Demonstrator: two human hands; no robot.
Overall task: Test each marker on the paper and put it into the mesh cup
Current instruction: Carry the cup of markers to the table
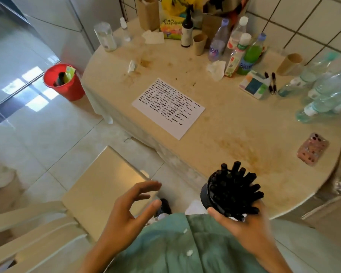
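My right hand [244, 227] grips the black mesh cup [207, 196] from below, tipped toward the left, just off the near edge of the table. Several black markers [234, 186] fill the cup and fan out of its mouth. My left hand [130, 209] hovers to the left of the cup with fingers spread and relaxed, holding nothing. The white paper [168, 108] lies near the middle of the table, covered with rows of black wavy test lines. Two more black markers [272, 82] lie at the back right beside a tissue pack.
The round beige table [234, 125] carries bottles [242, 48], cardboard tubes, crumpled tissues and a tissue pack [254, 85] at the back. A pink phone [312, 148] lies at the right. A red bin [64, 81] stands on the floor; a plastic chair [106, 184] sits left of me.
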